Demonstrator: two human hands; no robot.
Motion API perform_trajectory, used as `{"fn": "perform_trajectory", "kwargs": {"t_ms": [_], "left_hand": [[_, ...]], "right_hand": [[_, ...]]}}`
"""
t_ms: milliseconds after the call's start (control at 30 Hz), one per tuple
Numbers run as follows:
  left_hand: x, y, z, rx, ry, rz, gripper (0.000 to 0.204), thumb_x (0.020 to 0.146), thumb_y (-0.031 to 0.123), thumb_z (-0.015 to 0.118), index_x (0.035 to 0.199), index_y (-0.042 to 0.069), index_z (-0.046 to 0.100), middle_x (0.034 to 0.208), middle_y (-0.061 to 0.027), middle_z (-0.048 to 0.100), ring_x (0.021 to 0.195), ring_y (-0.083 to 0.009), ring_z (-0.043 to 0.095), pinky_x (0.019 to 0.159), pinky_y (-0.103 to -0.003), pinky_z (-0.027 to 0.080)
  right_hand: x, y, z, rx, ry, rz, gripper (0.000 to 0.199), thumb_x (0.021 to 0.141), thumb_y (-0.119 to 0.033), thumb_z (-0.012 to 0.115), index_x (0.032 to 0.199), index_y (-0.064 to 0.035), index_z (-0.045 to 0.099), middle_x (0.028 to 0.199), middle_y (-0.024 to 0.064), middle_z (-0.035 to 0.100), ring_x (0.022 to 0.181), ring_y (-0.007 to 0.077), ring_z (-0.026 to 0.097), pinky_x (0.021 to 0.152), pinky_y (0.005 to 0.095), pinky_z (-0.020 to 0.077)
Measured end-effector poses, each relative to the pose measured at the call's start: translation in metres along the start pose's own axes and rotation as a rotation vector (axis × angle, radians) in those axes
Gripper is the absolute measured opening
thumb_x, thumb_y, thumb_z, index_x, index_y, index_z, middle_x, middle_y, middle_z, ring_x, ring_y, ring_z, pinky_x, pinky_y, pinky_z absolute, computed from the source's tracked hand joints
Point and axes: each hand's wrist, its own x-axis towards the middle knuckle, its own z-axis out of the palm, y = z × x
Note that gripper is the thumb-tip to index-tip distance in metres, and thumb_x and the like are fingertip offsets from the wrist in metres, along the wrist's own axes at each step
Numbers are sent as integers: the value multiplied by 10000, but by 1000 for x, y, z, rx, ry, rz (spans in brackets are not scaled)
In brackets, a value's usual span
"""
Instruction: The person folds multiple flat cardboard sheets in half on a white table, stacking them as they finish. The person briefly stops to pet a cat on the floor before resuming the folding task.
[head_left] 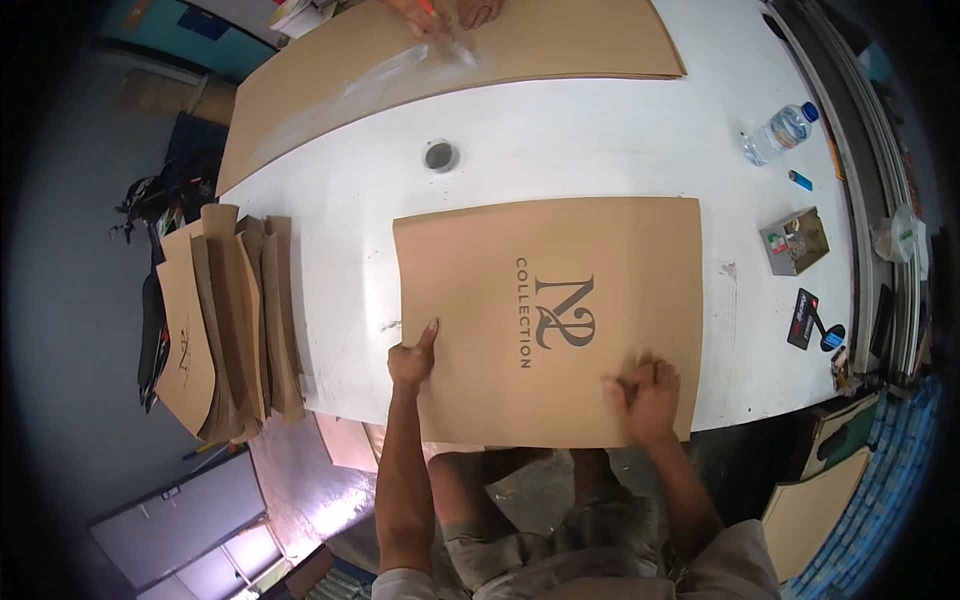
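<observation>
A flat piece of brown kraft paper (470, 390) with a dark printed logo lies on the white table in front of me, its near edge by the table's front edge. My left hand (412, 358) grips its left edge, thumb on top and the other fingers closed at the side. Over the lower right part of the paper is my right hand (648, 398), its fingers bent and smeared by motion. Whether anything is in that hand cannot be made out.
Folded brown papers (235, 320) hang at the table's left edge. Beyond stands a small round container (439, 155). Another person's hands (440, 15) work on a long brown sheet (560, 50). A water bottle (780, 135), lighter (800, 180) and open box (795, 242) are at right.
</observation>
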Motion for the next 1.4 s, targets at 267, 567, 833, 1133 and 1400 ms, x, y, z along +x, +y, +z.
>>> {"fn": "perform_trajectory", "kwargs": {"t_ms": [267, 567, 833, 1133, 1400], "left_hand": [[21, -20, -29, 134, -76, 24, 1078, 756, 789, 765, 1321, -122, 647, 1269, -273, 713, 1212, -394, 681, 1052, -440, 524], [14, 122, -333, 890, 367, 579, 658, 865, 630, 778, 1022, -3, 693, 882, -225, 745, 822, -405, 740, 750, -493, 590], [-90, 170, -317, 468, 225, 911, 452, 917, 407, 819, 993, -24, 707, 829, -153, 741, 751, -238, 726, 701, -369, 584], [-4, 70, -75, 212, -397, 779, 406, 901, 376, 832, 941, -3, 692, 868, -163, 749, 815, -277, 745, 722, -382, 591], [30, 123, 15, -172, -434, 827, 315, 953, 291, 790, 980, -4, 682, 857, -127, 729, 765, -253, 721, 707, -365, 585]], "right_hand": [[6, -34, -2, -26, -241, 45, 811, 720, -656, 838, 1134, 17, 655, 1121, 204, 626, 1087, 391, 581, 915, 532, 451], [15, -39, -4, -11, -336, 88, 808, 700, -649, 866, 1138, 7, 690, 1164, 199, 659, 1156, 368, 601, 953, 522, 468], [26, -31, -14, -64, -415, 152, 854, 706, -680, 858, 1193, 5, 701, 1233, 224, 669, 1226, 388, 611, 1015, 553, 477], [39, -46, -18, -153, -520, 233, 826, 735, -658, 840, 1244, -29, 678, 1276, 204, 665, 1232, 409, 607, 1014, 571, 479], [-1, 51, 55, -291, -482, 214, 472, 846, -409, 767, 1089, -15, 674, 1090, 227, 669, 1100, 417, 658, 901, 567, 538]]}}
